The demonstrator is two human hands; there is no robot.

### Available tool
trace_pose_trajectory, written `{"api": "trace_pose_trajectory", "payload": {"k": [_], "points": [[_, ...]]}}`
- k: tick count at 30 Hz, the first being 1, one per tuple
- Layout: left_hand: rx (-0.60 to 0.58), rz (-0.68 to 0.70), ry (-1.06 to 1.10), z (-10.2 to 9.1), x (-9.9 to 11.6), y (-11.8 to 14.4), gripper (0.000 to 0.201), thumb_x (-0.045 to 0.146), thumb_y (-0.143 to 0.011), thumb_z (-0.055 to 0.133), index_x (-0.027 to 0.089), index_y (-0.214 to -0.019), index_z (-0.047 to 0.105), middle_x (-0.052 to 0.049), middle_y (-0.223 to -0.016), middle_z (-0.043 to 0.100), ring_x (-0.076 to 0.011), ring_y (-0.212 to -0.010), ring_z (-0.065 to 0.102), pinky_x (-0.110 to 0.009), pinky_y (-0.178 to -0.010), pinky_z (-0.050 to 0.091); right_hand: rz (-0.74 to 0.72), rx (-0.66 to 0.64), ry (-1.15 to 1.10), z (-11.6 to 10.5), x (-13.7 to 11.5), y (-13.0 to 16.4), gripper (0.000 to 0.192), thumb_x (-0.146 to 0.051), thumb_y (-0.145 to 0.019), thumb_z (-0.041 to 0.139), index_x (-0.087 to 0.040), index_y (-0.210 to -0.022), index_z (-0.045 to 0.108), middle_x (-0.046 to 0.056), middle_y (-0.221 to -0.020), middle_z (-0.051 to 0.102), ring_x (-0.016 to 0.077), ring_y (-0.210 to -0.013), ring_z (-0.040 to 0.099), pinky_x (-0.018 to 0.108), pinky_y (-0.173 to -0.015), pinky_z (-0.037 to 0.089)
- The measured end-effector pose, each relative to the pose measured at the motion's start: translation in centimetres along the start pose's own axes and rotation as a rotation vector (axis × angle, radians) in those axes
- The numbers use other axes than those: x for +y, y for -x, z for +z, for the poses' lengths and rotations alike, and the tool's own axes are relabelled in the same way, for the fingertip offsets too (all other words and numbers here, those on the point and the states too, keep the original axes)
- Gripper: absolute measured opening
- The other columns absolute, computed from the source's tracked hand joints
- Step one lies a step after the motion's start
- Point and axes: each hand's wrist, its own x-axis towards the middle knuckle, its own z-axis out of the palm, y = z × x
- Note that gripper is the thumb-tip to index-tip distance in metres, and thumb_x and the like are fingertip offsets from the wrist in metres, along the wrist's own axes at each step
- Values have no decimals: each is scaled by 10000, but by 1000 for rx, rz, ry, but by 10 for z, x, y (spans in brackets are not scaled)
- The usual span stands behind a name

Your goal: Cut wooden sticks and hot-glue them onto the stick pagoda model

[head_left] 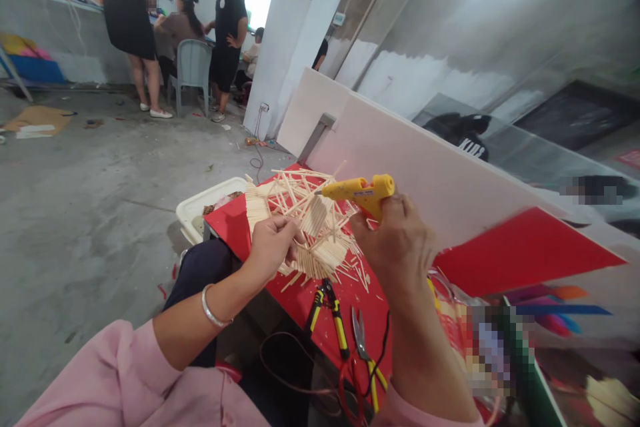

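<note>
While the left hand (273,243) pinches the pale, spiky stick model (305,227), the right hand (397,240) clasps a yellow glue gun (361,191)

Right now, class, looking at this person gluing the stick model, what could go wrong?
1. The glue gun nozzle points at the stick model close to the left hand; hot glue might burn its fingers.
2. The gun's black cord trails over the pliers and could snag.
3. The model, held off the red table, looks fragile; squeezing may snap sticks.
</note>
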Motion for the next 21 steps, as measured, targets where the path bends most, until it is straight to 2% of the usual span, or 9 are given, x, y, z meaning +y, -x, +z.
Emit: {"api": "trace_pose_trajectory", "payload": {"k": [11, 21], "points": [[-1, -18, -1, -1, 1, -2, 295, 337, -742, 605, 158, -508, 584, 34, -325, 464, -70, -256, 383, -173, -274, 282, -66, 63, 63, 1, 6, 5, 343, -354, -811, 511, -111, -1013, 644, 72, -787, 588, 100, -545, 303, 276, -499, 156], [-3, -42, 1, -1, 0, -5, 290, 311, -746, 607, 158, -500, 586, 34, -318, 463, -62, -239, 353, -177, -269, 255, -2, 87, 35, 8, 6, 0, 358, -371, -793, 530, -111, -1016, 632, 89, -809, 591, 113, -560, 335, 278, -513, 152]]}}
